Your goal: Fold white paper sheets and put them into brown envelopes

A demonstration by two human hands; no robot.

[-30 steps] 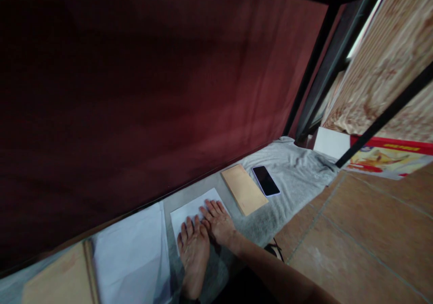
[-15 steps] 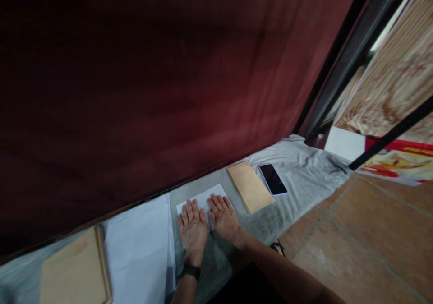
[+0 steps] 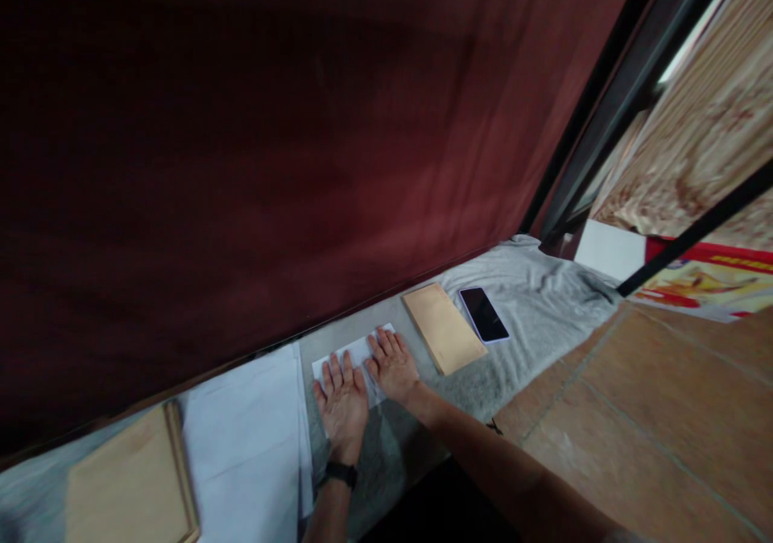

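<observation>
Both my hands lie flat, fingers stretched out, on a folded white sheet of paper (image 3: 353,350) that rests on a grey cloth (image 3: 531,301). My left hand (image 3: 341,402) wears a dark wristband and covers the sheet's lower part. My right hand (image 3: 391,366) presses the sheet's right side, beside the left hand. Neither hand holds anything.
A tan envelope (image 3: 444,328) and a dark phone (image 3: 484,315) lie to the right on the cloth. A stack of white sheets (image 3: 247,438) and more tan envelopes (image 3: 130,487) lie at left. A dark red curtain (image 3: 271,148) hangs behind; tiled floor (image 3: 652,414) at right.
My hands have slid up the white sheet, which now shows as a shorter strip. The view has shifted slightly.
</observation>
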